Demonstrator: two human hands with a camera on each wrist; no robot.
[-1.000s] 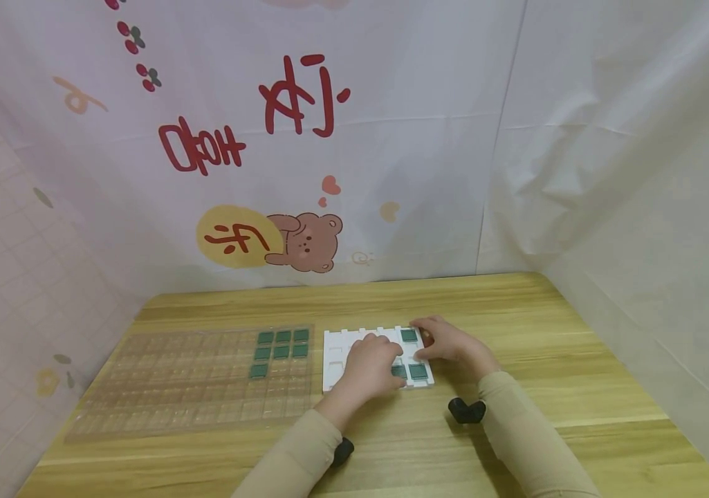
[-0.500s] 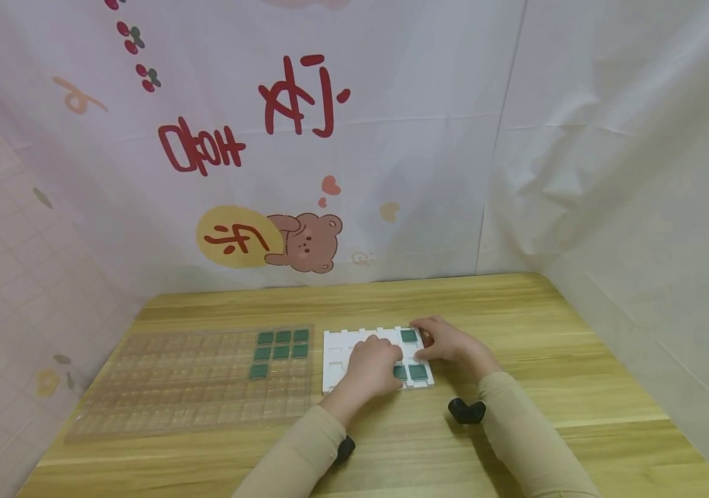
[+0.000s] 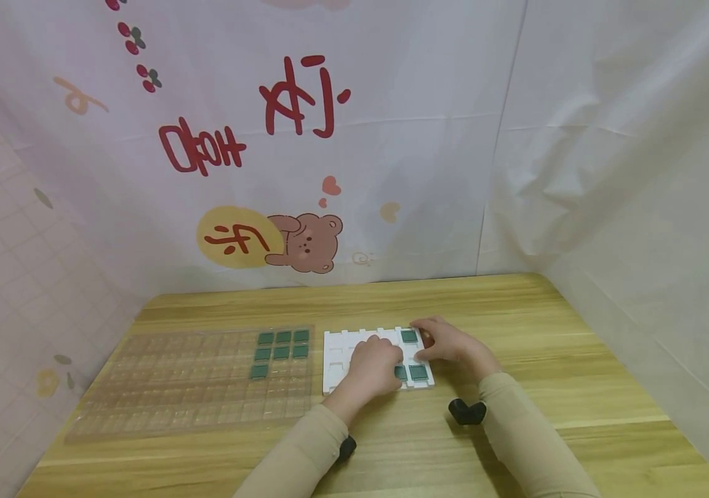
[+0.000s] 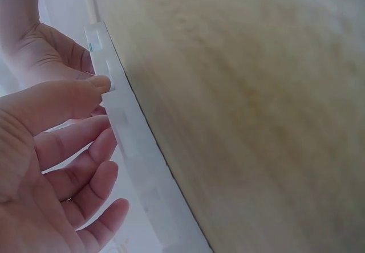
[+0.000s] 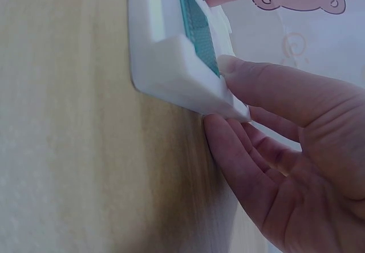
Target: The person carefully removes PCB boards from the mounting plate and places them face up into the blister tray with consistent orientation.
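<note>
A white slotted tray (image 3: 333,377) lies on the table, with green square chips (image 3: 418,373) in some of its pockets. My left hand (image 3: 371,364) reaches over the tray, thumb and forefinger at opposite edges of a green chip (image 3: 400,373) in the front row. In the left wrist view the left thumb (image 4: 100,83) sits at a notch in the tray's front wall; the other fingers are loosely curled. My right hand (image 3: 447,341) grips the tray's right edge. In the right wrist view its thumb (image 5: 231,65) is on top and fingers are at the side.
A large clear plastic tray (image 3: 198,387) of many pockets lies to the left, with several green chips (image 3: 281,352) at its far right corner. Black wrist-mounted pieces (image 3: 467,411) sit by both sleeves. A printed cloth (image 3: 429,138) hangs behind the wooden table (image 3: 566,387).
The left wrist and sleeve have shifted very slightly to the right, and the left thumb has edged slightly along the front chip. The right hand and both trays stay in place.
</note>
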